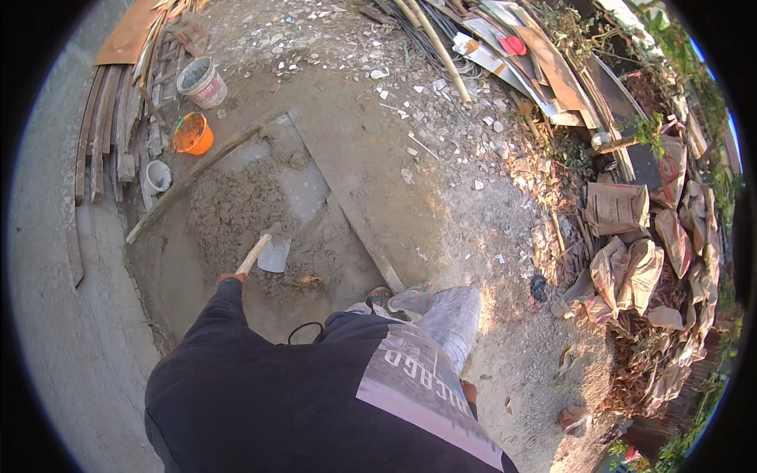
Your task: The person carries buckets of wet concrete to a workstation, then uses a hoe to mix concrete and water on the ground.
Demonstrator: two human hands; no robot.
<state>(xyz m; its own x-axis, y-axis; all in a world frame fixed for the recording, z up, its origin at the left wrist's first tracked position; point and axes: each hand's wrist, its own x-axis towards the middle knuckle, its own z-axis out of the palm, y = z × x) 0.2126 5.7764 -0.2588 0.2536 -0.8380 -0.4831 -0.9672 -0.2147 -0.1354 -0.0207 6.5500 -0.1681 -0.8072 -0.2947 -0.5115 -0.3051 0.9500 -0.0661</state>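
Hoe (273,245) observed over wet mortar, at 9 o'clock from the centre of my head view. Grip: the left hand (229,277) is closed round the lower visible part of the handle (254,255); whether more wood runs back under the forearm, I cannot tell.

Governing relation: from that grip the handle's long axis points between 1 and 2 o'clock — away from the body, toward the head of the tool. The blade (274,258) drops from the head back toward 6 o'clock, lying at 2 o'clock from the left hand. I note it at the near right edge of the heap (236,209); contact with the mortar I cannot confirm.

Nearer hand: the left, clearly. What I take for the right hand (470,391) shows only as a patch of skin beside the shirt (268,402), at 4 o'clock from the blade and well apart from it; its grip I cannot judge.

Surroundings: one board (209,177) borders the heap at 11 o'clock, another (351,213) at 3. Beyond the first stand an orange bucket (194,134) and a white pail (203,83) — both near 12 o'clock from the left hand.
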